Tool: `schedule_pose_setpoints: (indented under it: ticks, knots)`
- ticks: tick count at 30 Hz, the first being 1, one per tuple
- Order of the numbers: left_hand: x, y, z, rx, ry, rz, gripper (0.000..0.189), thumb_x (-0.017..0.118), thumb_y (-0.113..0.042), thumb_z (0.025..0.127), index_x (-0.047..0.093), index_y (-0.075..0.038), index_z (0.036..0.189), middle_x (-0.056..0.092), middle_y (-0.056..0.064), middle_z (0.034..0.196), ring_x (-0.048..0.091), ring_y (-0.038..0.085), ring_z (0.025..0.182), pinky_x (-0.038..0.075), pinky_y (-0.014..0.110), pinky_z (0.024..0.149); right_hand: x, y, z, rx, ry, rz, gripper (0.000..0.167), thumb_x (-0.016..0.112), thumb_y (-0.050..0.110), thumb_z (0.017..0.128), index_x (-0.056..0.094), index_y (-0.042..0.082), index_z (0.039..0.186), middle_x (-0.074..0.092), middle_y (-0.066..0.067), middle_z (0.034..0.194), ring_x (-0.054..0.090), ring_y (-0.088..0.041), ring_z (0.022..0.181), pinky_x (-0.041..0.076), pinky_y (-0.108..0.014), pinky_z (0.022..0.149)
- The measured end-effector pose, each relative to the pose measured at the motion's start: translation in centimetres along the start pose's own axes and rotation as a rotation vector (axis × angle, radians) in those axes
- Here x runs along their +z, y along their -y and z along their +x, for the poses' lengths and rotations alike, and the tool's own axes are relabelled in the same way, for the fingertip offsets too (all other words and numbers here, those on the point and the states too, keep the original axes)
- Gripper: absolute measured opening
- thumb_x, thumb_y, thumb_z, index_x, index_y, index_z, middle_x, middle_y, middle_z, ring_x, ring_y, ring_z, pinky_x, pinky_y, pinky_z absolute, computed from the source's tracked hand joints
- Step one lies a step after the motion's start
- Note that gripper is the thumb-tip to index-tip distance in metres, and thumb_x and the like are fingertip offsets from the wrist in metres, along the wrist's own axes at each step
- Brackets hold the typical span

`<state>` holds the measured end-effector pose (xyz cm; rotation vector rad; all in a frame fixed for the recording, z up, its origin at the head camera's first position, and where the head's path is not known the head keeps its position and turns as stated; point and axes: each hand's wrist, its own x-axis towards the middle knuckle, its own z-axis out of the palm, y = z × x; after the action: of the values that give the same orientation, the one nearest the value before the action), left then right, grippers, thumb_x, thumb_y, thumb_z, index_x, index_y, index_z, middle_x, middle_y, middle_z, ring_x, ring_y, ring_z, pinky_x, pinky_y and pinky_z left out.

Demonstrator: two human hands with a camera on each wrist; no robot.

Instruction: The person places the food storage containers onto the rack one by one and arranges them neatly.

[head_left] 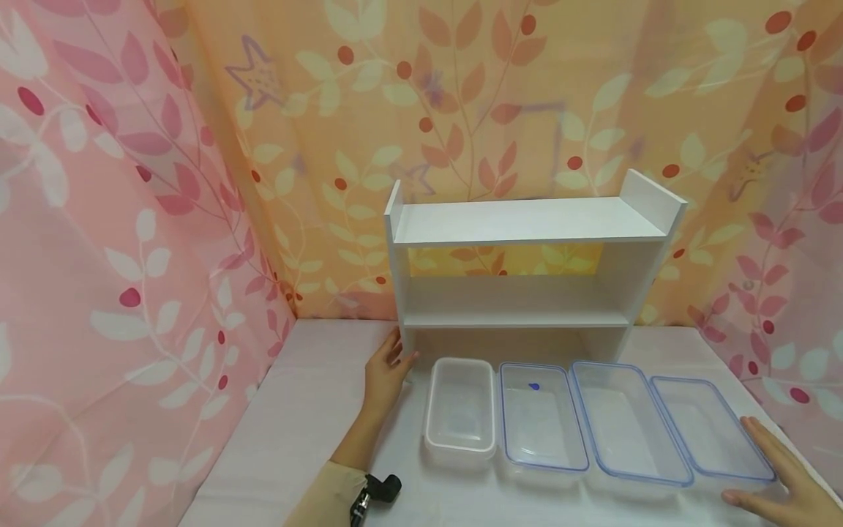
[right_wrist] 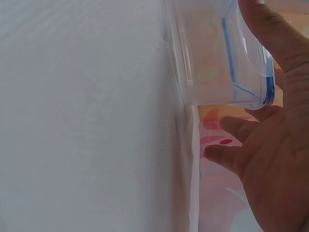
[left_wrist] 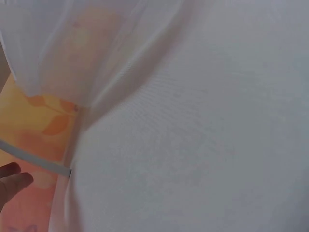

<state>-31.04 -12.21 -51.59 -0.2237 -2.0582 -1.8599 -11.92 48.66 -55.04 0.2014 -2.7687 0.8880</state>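
My left hand is at the lower left side of a white two-tier shelf, fingertips right at its upright. In the left wrist view only the ends of fingers show, near a thin pale edge. My right hand is spread beside the rightmost blue-rimmed clear plastic container. Its thumb is near the front corner and its fingers are along the right side. From the right wrist, that container appears with the thumb overlapping it and the other fingers loosely extended.
Left of that container stand two more blue-rimmed containers, one with a small blue mark, and a white-rimmed one. They line up before the shelf on a white-covered table. Patterned curtains enclose the back and sides.
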Motion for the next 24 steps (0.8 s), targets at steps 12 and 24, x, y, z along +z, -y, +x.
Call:
schedule_pose_setpoints:
  ticks: [12, 24]
  knots:
    - [0.5, 1.1, 0.1, -0.007, -0.060, -0.072, 0.058, 0.077, -0.002, 0.090, 0.060, -0.012, 0.144, 0.059, 0.007, 0.147, 0.063, 0.036, 0.125, 0.055, 0.025, 0.093, 0.8, -0.4, 0.1, -0.003, 0.043, 0.004, 0.123, 0.084, 0.013, 0.083, -0.009, 0.010, 0.164, -0.013, -0.039, 0.161, -0.034, -0.035, 0.148, -0.026, -0.075, 0.100]
    - [0.8, 0.5, 0.0, -0.067, -0.121, -0.027, 0.050, 0.078, -0.012, 0.091, 0.065, -0.019, 0.139, 0.067, 0.008, 0.136, 0.070, 0.030, 0.114, 0.062, 0.039, 0.068, 0.9, -0.9, 0.2, 0.008, 0.037, 0.019, 0.122, 0.083, 0.014, 0.085, -0.010, 0.012, 0.164, -0.023, -0.020, 0.167, -0.039, -0.015, 0.145, -0.027, -0.073, 0.101]
